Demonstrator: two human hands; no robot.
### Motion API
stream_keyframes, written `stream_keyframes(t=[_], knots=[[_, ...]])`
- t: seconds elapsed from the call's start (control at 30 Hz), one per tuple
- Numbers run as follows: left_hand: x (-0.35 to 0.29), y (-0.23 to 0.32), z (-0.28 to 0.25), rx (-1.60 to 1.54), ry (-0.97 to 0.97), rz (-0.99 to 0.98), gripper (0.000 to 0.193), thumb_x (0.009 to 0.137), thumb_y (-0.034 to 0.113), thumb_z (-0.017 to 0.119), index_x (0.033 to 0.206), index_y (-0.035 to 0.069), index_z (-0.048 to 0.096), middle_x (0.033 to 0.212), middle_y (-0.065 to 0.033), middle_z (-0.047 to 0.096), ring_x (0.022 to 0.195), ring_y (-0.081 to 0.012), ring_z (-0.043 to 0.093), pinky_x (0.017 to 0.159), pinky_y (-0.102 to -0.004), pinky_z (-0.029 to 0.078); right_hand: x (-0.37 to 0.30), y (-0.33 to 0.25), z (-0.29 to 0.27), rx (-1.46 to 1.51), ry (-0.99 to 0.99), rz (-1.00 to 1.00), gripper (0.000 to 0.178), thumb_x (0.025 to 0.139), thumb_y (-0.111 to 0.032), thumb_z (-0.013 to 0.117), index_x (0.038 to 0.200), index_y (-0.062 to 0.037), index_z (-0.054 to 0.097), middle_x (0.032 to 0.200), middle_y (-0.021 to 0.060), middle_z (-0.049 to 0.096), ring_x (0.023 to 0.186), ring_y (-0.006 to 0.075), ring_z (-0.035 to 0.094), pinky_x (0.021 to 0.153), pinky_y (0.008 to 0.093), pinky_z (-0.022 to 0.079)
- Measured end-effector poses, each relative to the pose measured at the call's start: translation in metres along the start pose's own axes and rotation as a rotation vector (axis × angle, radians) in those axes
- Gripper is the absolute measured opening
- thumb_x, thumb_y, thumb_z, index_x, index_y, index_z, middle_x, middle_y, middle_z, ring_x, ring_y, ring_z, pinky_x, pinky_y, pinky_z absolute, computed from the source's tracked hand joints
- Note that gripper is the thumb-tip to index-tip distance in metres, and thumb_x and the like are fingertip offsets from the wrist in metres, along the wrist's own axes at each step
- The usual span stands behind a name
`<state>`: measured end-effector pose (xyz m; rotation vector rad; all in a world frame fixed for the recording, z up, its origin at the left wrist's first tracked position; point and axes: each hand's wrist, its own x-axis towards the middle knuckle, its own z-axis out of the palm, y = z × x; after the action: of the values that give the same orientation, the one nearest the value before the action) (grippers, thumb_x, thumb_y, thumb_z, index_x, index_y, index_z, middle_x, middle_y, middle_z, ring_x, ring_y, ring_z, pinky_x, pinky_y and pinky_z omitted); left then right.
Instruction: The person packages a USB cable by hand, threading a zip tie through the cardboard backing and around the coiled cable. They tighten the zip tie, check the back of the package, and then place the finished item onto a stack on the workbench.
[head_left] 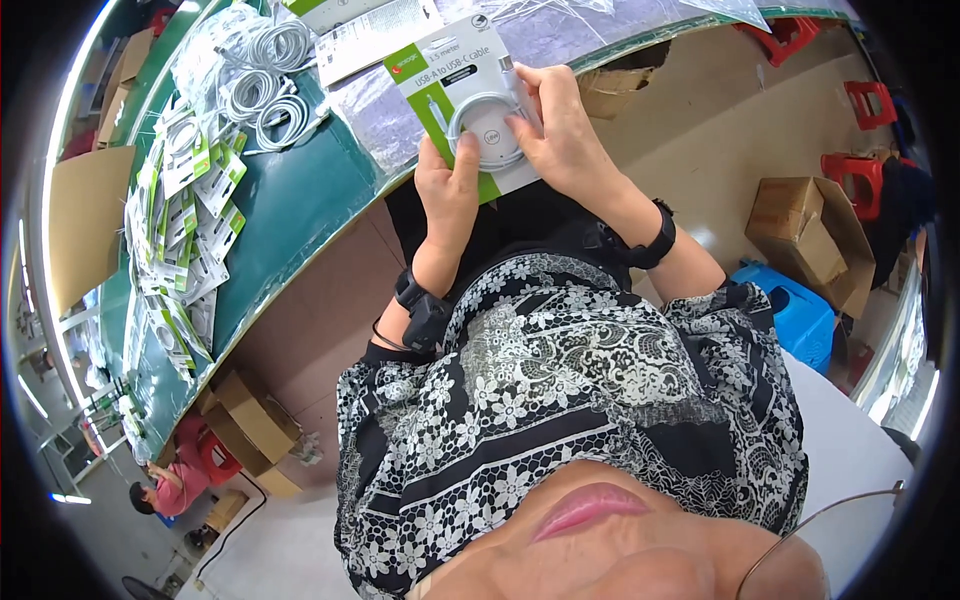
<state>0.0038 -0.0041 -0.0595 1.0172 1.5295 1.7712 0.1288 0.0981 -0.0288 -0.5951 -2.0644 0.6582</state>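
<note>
Head view: the person's two bare hands hold a green and white package card (438, 62) above the near edge of the counter (290, 195), printed side up and tilted, its top pointing away from the body. A white cable (487, 98) lies coiled in a ring over the front of the card, with a connector (507, 66) near the card's upper right edge. The left hand (447, 190) has its fingers clasped on the lower left edge, the thumb laid over the front at the coil. The right hand (568, 132) has its fingers closed on the cable at the right edge, the index finger bent beside the connector and the thumb against the coil; the fingertips behind the card are hidden. Each wrist carries a black strap (655, 236). On the counter, to the left, lies a heap of coiled cables (265, 100), partly among clear plastic; just nearer lies an overlapping pile of packaged cables (185, 225) with green and white cards. A cardboard box (815, 235) stands on the floor at right, near a blue plastic item (792, 305) and red stools (868, 104). At lower left, well apart, a person in pink (182, 482) sits near another cardboard box (250, 420).
</note>
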Motion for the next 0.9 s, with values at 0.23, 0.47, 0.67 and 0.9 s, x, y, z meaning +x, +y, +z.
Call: stream_keyframes(t=[0.23, 0.47, 0.67, 0.9], knots=[[-0.005, 0.003, 0.002, -0.266, -0.103, -0.069, 0.030, 0.098, 0.017, 0.049, 0.122, -0.001, 0.046, 0.114, -0.0080, 0.056, 0.100, -0.0140, 0.055, 0.086, -0.0276, 0.046, -0.012, -0.002, -0.010, 0.266, -0.084, 0.246, 0.051, 0.080, 0.001, 0.064, 0.127, 0.0022, 0.042, 0.105, 0.0092, 0.046, 0.088, 0.0175, 0.051, 0.076, 0.0270, 0.047], [-0.007, -0.004, -0.006, -0.136, -0.205, -0.075, 0.034, 0.099, 0.018, 0.047, 0.126, 0.000, 0.042, 0.116, -0.0081, 0.056, 0.102, -0.0138, 0.054, 0.090, -0.0284, 0.044, -0.007, -0.012, -0.015, 0.156, -0.059, 0.159, 0.061, 0.080, 0.003, 0.061, 0.137, -0.0036, 0.038, 0.104, 0.0094, 0.048, 0.087, 0.0196, 0.052, 0.079, 0.0267, 0.047], [-0.006, 0.000, -0.006, -0.131, -0.174, -0.015, 0.033, 0.099, 0.016, 0.045, 0.127, -0.001, 0.042, 0.117, -0.0087, 0.055, 0.103, -0.0142, 0.053, 0.091, -0.0289, 0.044, -0.006, -0.019, -0.010, 0.270, 0.015, 0.039, 0.059, 0.082, 0.003, 0.058, 0.138, -0.0066, 0.043, 0.103, 0.0097, 0.051, 0.088, 0.0201, 0.054, 0.079, 0.0283, 0.047], [-0.009, 0.006, -0.004, -0.104, -0.202, 0.036, 0.033, 0.098, 0.014, 0.044, 0.127, -0.001, 0.041, 0.118, -0.0091, 0.054, 0.105, -0.0142, 0.052, 0.091, -0.0286, 0.043, -0.010, -0.015, -0.025, 0.263, -0.201, 0.095, 0.058, 0.081, 0.008, 0.054, 0.136, -0.0077, 0.046, 0.111, 0.0110, 0.052, 0.093, 0.0192, 0.056, 0.080, 0.0265, 0.047]])
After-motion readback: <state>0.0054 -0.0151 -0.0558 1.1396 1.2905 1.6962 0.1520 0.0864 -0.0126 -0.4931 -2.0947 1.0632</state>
